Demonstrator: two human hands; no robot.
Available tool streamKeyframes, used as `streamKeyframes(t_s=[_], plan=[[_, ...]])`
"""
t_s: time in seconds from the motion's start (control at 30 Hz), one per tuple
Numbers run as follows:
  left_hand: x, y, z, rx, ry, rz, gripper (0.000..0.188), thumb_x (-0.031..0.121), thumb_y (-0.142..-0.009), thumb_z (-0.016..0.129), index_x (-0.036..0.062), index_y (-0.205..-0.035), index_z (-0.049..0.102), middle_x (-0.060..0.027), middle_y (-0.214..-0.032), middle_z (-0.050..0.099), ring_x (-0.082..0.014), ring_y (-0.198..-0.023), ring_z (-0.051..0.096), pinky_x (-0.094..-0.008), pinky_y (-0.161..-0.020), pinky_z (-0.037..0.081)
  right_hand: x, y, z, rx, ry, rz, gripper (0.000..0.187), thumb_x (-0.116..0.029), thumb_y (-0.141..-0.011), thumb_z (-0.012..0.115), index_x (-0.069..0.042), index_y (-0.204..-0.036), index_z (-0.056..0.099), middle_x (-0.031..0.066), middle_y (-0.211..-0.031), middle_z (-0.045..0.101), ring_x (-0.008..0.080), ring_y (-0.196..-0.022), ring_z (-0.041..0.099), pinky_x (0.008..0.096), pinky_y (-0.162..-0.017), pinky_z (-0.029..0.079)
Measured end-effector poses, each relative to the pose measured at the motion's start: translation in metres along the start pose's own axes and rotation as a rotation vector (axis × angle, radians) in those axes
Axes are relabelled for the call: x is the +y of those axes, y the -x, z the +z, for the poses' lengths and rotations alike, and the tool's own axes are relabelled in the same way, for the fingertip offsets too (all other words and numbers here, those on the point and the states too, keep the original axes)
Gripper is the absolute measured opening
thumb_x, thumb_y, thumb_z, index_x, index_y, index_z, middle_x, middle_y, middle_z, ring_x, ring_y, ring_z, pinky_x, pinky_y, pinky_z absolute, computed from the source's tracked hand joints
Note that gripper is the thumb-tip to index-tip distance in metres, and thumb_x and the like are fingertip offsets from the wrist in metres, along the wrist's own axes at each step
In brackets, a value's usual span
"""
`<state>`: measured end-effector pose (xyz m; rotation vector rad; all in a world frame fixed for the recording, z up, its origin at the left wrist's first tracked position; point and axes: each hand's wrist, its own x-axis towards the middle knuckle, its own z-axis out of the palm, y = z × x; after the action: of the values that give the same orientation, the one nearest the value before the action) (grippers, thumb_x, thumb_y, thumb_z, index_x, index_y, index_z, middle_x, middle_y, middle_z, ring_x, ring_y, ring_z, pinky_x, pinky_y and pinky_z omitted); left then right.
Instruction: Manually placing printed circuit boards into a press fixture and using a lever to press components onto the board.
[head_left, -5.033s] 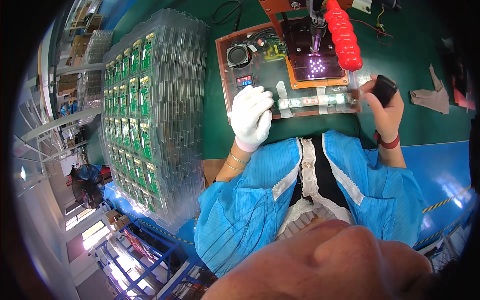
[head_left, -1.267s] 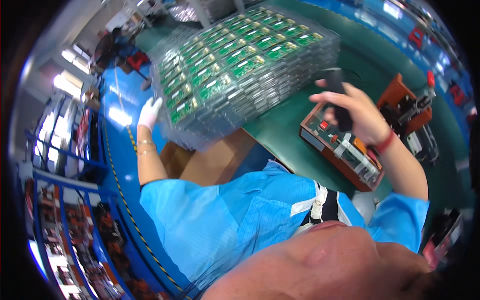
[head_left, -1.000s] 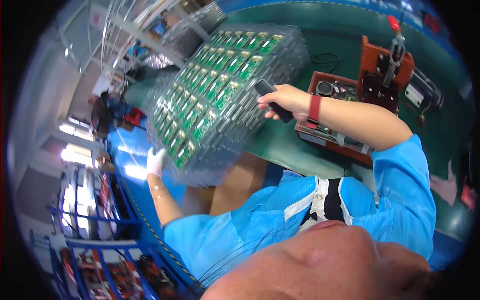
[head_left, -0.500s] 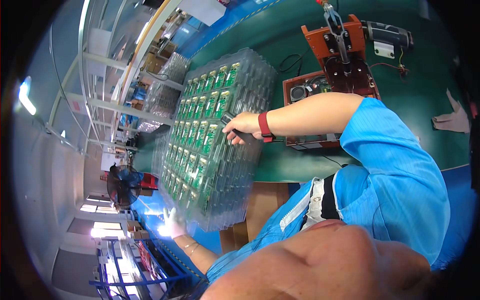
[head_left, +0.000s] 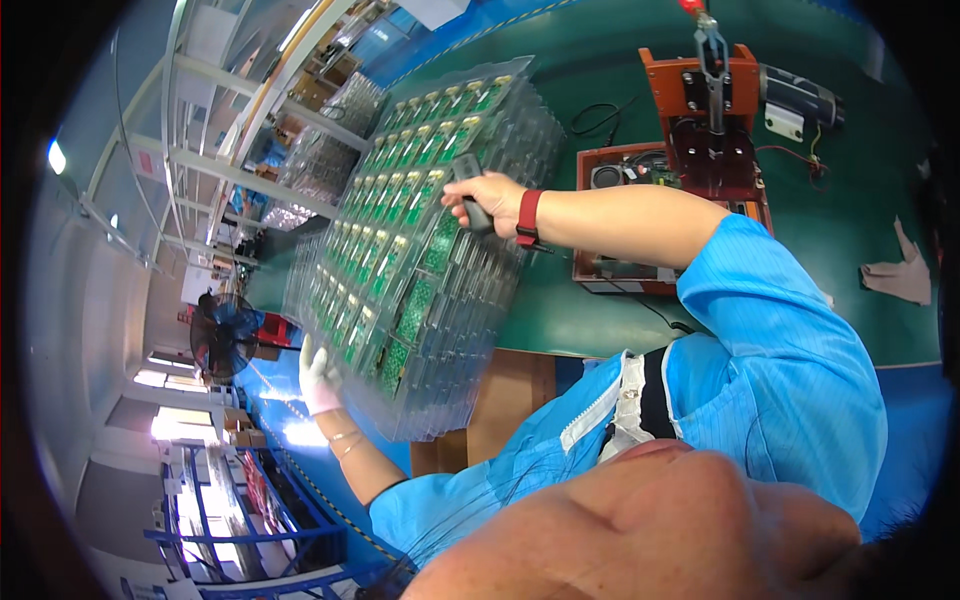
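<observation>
A clear plastic tray [head_left: 366, 208] with rows of green circuit boards tops a tall stack of similar trays [head_left: 455, 345]. It sits askew, its far right corner raised, and boards of the layer below show along its right side. My left hand [head_left: 319, 380], in a white glove, is at the tray's near left edge and appears to grip it; some fingers are hidden. My bare right hand [head_left: 492, 200], with a red wristband, is closed around a dark grey handheld tool [head_left: 468, 178] at the tray's right edge. Whether its fingers also hold the tray is unclear.
An orange and dark metal press [head_left: 712, 120] stands on the green table [head_left: 600, 325] at right, beside an orange-brown box [head_left: 605, 165] with electronics. A beige cloth [head_left: 900, 275] lies far right. White shelving [head_left: 250, 165] rises at left; a cardboard box [head_left: 510, 395] sits below the table edge.
The top tray has shifted left and tilted, uncovering boards beneath along its right side. My left hand has moved left and up with it; my right hand has risen slightly, turning the tool more upright.
</observation>
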<state>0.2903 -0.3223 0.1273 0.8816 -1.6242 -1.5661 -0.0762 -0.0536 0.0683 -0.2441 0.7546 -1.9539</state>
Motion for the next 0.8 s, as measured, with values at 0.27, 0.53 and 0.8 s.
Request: streamKeyframes(t_s=[0.27,0.53,0.8], plan=[[0.010,-0.033,0.025,-0.028,-0.013,0.175,0.058,-0.001,-0.094,0.056,0.0049,-0.150,0.041,-0.0134,-0.131,0.055,-0.0081,-0.083,0.056,-0.0175,-0.069,0.045,-0.029,-0.033,-0.005,0.027,0.031,-0.248,0.026,-0.010,-0.087,0.075,-0.004,-0.105,0.058,0.0105,-0.088,0.068,0.0147,-0.069,0.068,0.0238,-0.054,0.054],[0.025,-0.059,0.082,-0.019,0.028,0.288,0.055,0.000,-0.092,0.059,0.0036,-0.145,0.046,-0.0184,-0.142,0.050,-0.0068,-0.079,0.054,-0.0131,-0.058,0.041,-0.064,-0.049,-0.019,0.110,0.075,-0.322,0.026,-0.015,-0.086,0.078,-0.003,-0.105,0.065,0.0086,-0.083,0.071,0.0133,-0.066,0.066,0.0228,-0.055,0.054],[0.033,-0.117,0.150,-0.088,-0.185,0.415,0.051,0.001,-0.088,0.061,0.0064,-0.139,0.055,-0.0165,-0.139,0.054,-0.0123,-0.085,0.058,-0.0215,-0.066,0.048,-0.091,-0.064,-0.062,0.293,-0.019,-0.527,0.030,-0.017,-0.082,0.082,0.000,-0.100,0.065,0.0095,-0.091,0.071,0.0143,-0.067,0.065,0.0260,-0.056,0.054]])
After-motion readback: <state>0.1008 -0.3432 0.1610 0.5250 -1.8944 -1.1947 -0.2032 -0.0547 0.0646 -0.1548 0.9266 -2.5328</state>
